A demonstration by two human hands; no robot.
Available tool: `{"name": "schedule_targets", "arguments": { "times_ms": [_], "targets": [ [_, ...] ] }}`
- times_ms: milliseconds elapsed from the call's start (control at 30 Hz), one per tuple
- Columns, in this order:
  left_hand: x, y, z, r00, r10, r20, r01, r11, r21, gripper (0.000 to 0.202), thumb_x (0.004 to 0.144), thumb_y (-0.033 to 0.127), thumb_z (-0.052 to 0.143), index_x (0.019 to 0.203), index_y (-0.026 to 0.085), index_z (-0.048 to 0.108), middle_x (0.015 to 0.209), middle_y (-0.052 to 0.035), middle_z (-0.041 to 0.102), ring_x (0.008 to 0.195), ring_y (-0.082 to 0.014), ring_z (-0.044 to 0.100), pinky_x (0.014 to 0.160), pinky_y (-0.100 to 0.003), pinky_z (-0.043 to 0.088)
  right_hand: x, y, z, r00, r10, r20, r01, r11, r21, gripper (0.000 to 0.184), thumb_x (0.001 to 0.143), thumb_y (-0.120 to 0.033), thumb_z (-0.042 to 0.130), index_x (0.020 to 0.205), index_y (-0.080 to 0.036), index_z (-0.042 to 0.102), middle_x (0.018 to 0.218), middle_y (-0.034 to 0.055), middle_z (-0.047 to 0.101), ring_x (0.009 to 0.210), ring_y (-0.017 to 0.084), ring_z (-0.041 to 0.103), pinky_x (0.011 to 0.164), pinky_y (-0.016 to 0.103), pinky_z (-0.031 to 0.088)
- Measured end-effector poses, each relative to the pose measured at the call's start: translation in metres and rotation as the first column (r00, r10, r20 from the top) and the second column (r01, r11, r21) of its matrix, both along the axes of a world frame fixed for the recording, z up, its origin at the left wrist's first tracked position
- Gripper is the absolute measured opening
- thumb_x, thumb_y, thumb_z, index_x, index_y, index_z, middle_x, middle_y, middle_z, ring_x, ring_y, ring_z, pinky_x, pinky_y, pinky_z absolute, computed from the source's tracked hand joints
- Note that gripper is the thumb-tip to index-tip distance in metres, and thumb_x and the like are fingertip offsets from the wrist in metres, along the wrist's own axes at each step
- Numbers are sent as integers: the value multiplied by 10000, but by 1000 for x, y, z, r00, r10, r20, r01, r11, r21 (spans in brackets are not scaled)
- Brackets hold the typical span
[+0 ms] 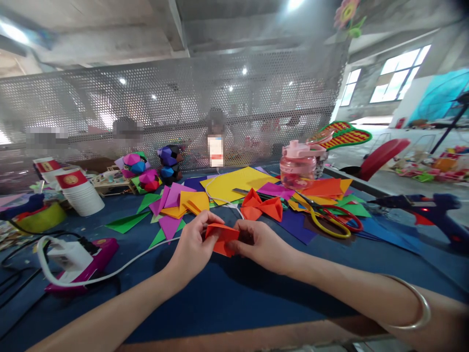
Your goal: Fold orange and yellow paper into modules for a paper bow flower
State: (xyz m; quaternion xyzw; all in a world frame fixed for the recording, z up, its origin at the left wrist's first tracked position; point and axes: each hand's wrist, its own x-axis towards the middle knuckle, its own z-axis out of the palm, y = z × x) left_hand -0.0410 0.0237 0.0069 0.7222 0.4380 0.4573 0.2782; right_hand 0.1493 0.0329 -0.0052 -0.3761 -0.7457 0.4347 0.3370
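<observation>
Orange paper (224, 238) apparently mid-fold, pinched b/w both hands

Clock centred on the paper, 12 = straight away from the person. Paper is held low over the blue table (205, 305), near its front edge; can't tell if it touches. A crease shows along the top.

L hand (193, 239), 9 o'clock: closed in a pinch on the paper's L side, thumb in front. R hand (264, 242), 3 o'clock: closed too, thumb & fingers gripping the R edge; some fingertips hidden.

Step in hand, my read: shaping/creasing a small pc. Next move prob. calls for steady L grip, edges lined up, R thumb pressing firmly along the fold w/o crumpling it.

Nearby: bow-like folded orange pc (273, 209) at 2 o'clock, w/ scissors (314, 213) beyond it approx 2–3. Glue gun (421, 203) well off, also 2–3. Yellow sheet (240, 185) approx 12–1. Power strip (106, 254) approx 9, well apart.
</observation>
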Motion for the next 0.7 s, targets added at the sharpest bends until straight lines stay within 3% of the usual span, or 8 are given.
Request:
{"name": "schedule_targets", "arguments": {
  "times_ms": [167, 333, 533, 700],
  "targets": [
    [-4, 7, -4, 999, -4, 33, 7, 995, -98, 166, 944, 295, 633, 968, 131, 623, 873, -13, 646, 744, -146, 636, 695, -313, 547, -1, 0, 2, 998, 53, -29, -54, 998, -21, 191, 778, -276, 710, 820, -190, 545, 774, 11, 687, 699, 154, 628, 612, 249, 466],
    [-6, 12, -8, 996, 18, 92, -2, 985, -172, 209, 958, 319, 621, 1053, 133, 629, 997, -45, 656, 842, -170, 654, 753, -350, 567, 0, 2, 1, 999, 15, -42, -16, 1000, -26, 233, 786, -317, 727, 831, -185, 541, 742, 6, 662, 671, 152, 617, 598, 255, 469],
    [-5, 12, -8, 980, 52, 194, 11, 950, -311, 231, 972, 313, 603, 1121, 137, 602, 963, -37, 647, 721, -131, 641, 615, -270, 565, -1, 4, 4, 995, 32, -90, -39, 996, -77, 363, 859, -525, 638, 837, -170, 563, 727, 9, 636, 638, 132, 610, 591, 253, 506],
    [-3, 9, -7, 962, 43, 270, 58, 934, -353, 218, 973, 294, 604, 1123, 135, 597, 940, -30, 647, 675, -114, 631, 565, -239, 552, -2, 4, 6, 991, 81, -105, -91, 990, -103, 385, 822, -539, 680, 819, -174, 557, 714, 1, 632, 635, 123, 611, 593, 243, 517]
  ]
}}
